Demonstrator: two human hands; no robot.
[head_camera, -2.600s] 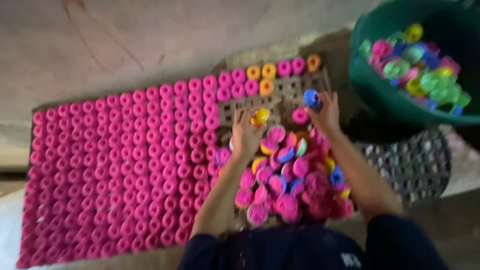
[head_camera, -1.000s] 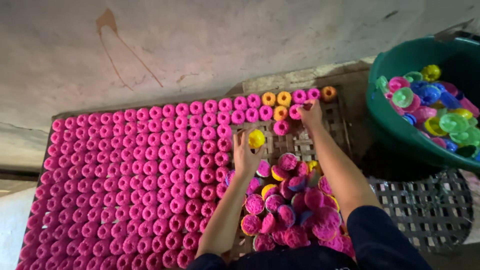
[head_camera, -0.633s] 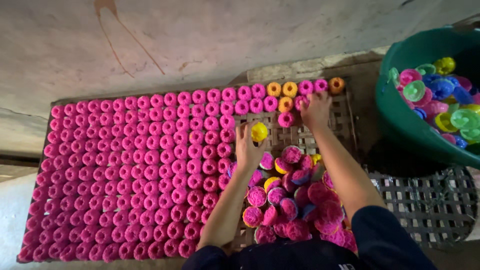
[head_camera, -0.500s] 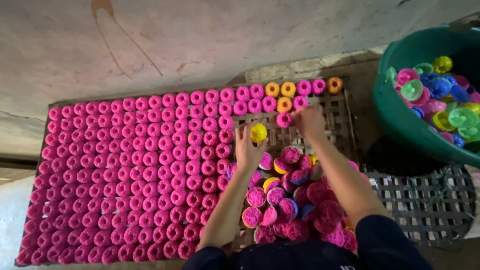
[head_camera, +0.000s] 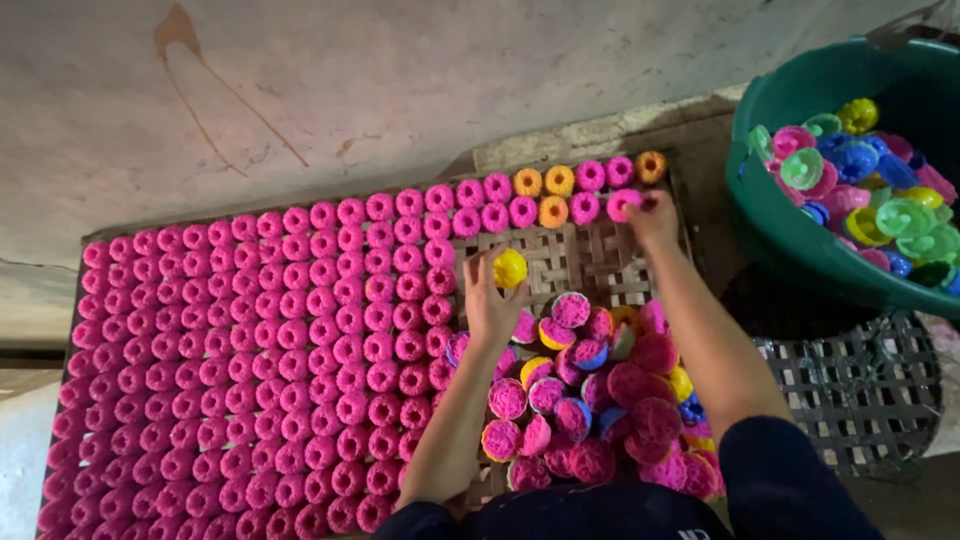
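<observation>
From the head camera I observe my left hand (head_camera: 492, 300) at the centre of the frame, fingers closed around a yellow mould cup (head_camera: 510, 268), which sits at twelve o'clock of the palm, above the bare weave of the woven tray (head_camera: 570, 262). My right hand (head_camera: 655, 215) lies at about two o'clock from the left one; its fingertips are pinched on a pink moulded piece (head_camera: 623, 204) at the end of the second row, just beside an orange piece (head_camera: 552, 211) at its nine o'clock. I cannot tell whether that piece rests on the tray or hangs clear of it.

The rows of pink pieces (head_camera: 250, 350) fill the tray from nine o'clock to the centre, packed touching one another. A loose heap of filled cups (head_camera: 590, 400), pink, yellow and blue, lies at five o'clock of the left hand, between both forearms. A green tub (head_camera: 790, 240) stands at two o'clock of the frame, well apart from the rows, holding empty coloured cups (head_camera: 860, 190). A dark wire grid (head_camera: 870, 400) lies at four o'clock, beside the tray.
</observation>
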